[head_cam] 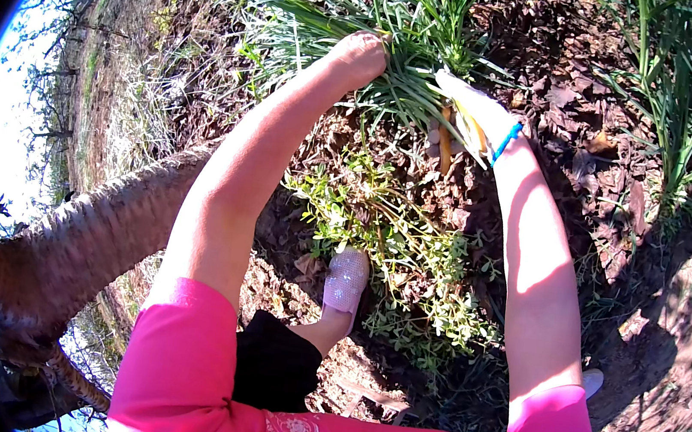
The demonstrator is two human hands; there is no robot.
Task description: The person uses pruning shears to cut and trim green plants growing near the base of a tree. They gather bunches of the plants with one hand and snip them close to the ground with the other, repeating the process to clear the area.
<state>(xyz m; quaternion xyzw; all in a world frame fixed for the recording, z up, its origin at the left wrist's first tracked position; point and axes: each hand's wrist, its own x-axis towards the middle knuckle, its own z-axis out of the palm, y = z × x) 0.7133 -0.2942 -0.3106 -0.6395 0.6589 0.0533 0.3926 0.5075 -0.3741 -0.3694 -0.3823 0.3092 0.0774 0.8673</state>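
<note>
My left hand [360, 57] is closed in a fist around long green grass-like leaves [318, 21] at the upper middle. To its right, my right hand [473, 105] holds a bunch of leaf stalks, their pale ends pointing down beside the palm. Something yellow, with an orange-brown piece [445, 141] near it, shows by the right palm; its kind is unclear. The leaves stretch between both hands. A leafy clump [459, 9] stands just above and between them. The fingertips of both hands are largely hidden.
A low plant with small light-green leaves [395, 235] spreads below the hands, beside a foot in a glittery shoe [347, 277]. Dry leaf litter [568, 94] covers the ground. A thick tree trunk [106, 219] slants at the left. More tall grass-like plants [687, 128] grow at the right.
</note>
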